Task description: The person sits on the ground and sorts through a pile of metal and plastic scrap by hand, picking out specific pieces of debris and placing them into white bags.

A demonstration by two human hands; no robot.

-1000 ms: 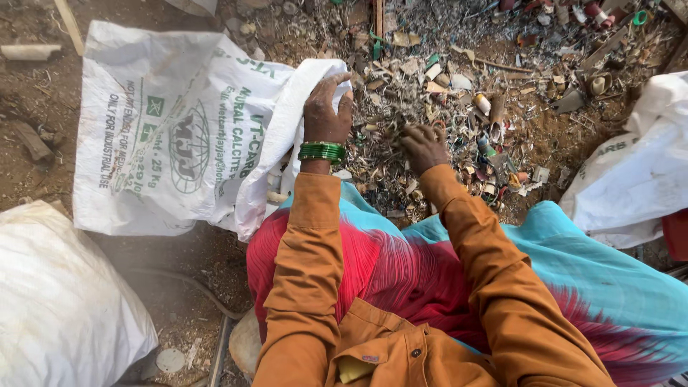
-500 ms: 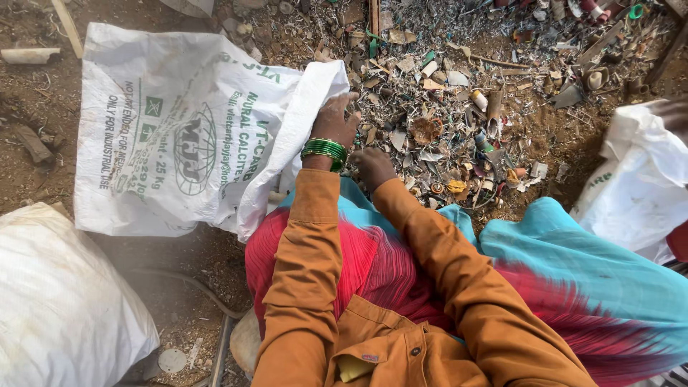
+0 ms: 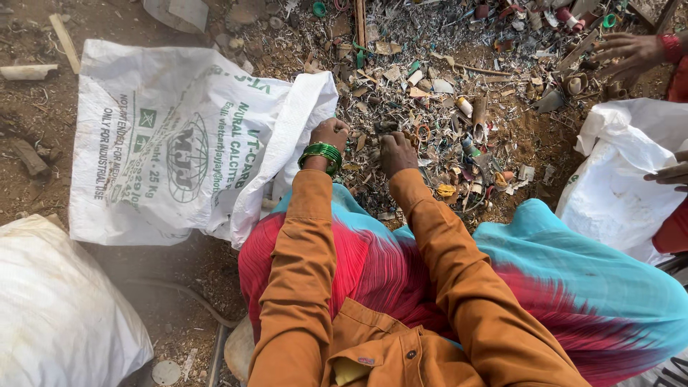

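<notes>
Two hands are busy at the edge of a heap of small scrap (image 3: 459, 122) that lies on the ground before the seated person. The left hand (image 3: 330, 135), with green bangles (image 3: 321, 155) at the wrist, is closed on the rim of a white woven sack (image 3: 179, 143) and holds its mouth up. The right hand (image 3: 396, 152) is curled with the fingers together over some small pieces just beside that mouth; I cannot tell what it grips.

I judge the sorting is far from finished: the sack lies flat and looks nearly empty, while the heap is wide and mixed. The sack's long axis runs left to right, and its open mouth points right, toward the scrap. At the right, another person's hands (image 3: 631, 51) work near a second white sack (image 3: 616, 193).
</notes>
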